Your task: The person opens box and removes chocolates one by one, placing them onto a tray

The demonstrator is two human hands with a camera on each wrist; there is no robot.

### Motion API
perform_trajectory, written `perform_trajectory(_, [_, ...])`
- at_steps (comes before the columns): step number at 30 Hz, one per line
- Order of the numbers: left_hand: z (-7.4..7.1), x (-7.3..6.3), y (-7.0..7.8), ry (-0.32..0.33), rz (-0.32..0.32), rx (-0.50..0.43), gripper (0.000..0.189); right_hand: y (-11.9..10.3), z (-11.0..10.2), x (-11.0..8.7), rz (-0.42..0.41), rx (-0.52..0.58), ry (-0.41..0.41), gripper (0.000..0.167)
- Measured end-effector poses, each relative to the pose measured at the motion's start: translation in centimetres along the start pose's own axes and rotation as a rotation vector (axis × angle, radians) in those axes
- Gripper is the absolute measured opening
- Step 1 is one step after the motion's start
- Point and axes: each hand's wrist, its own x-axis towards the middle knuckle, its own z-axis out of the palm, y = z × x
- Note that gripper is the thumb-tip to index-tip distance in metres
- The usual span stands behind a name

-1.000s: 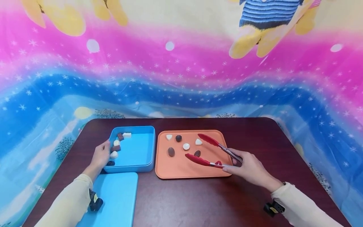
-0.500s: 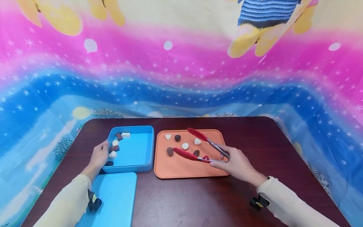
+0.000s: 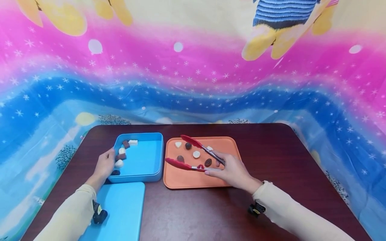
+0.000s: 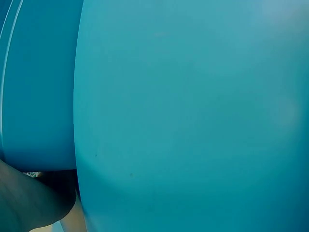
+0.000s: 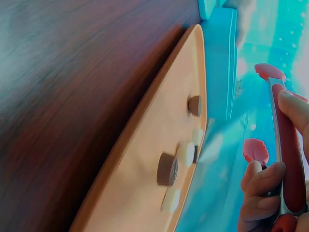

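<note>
My right hand (image 3: 236, 172) grips a pair of red-tipped metal tongs (image 3: 193, 168), held over the orange tray (image 3: 193, 182) with the tips spread apart and nothing between them. Chocolates on the tray include a white heart-shaped piece (image 3: 178, 145), a dark round one (image 3: 188, 146), a white scalloped one (image 3: 196, 154) and a dark oval one (image 3: 208, 162). A brown oval chocolate (image 3: 180, 158) is partly covered by the lower tong tip. My left hand (image 3: 105, 165) holds the left side of the blue box (image 3: 150, 179), where white and brown chocolates (image 3: 121, 156) line the left wall.
A flat blue lid (image 3: 123, 207) lies on the dark wooden table (image 3: 187, 214) in front of the box, under my left forearm. The tray stands just right of the box. A printed cloth (image 3: 193, 73) hangs behind the table.
My right hand has carried the tongs leftward across the tray, toward the box side, with the tips staying apart. My left hand stays at the box.
</note>
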Motion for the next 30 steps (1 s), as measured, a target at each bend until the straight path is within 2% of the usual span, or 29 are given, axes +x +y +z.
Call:
perform_trajectory(2, [0.0, 0.0, 0.1, 0.004, 0.002, 0.003, 0.073, -0.5, 0.3, 0.3, -0.009, -0.001, -0.003, 0.083])
perform_trajectory(7, [0.0, 0.1, 0.3, 0.001, 0.002, 0.007, 0.073, -1.7, 1.1, 1.2, -0.012, -0.003, -0.014, 0.047])
perform_trajectory(9, [0.0, 0.1, 0.3, 0.003, 0.003, 0.008, 0.073, -2.0, 1.4, 1.6, -0.017, -0.001, -0.024, 0.039])
perform_trajectory(12, [0.0, 0.1, 0.4, 0.009, 0.013, 0.015, 0.072, -2.4, 1.8, 2.2, -0.036, -0.011, -0.042, 0.044])
perform_trajectory(16, [-0.1, 0.0, 0.3, 0.008, 0.019, 0.014, 0.072, -3.0, 2.3, 2.9, -0.066, -0.043, -0.045, 0.059])
perform_trajectory(22, [-0.2, -0.2, 0.1, -0.005, 0.002, 0.007, 0.072, -4.0, 3.1, 3.7, -0.079, -0.101, -0.063, 0.08])
perform_trajectory(30, [0.0, -0.3, 0.2, 0.004, 0.009, 0.012, 0.072, -5.1, 4.1, 4.4, -0.101, -0.088, -0.076, 0.085])
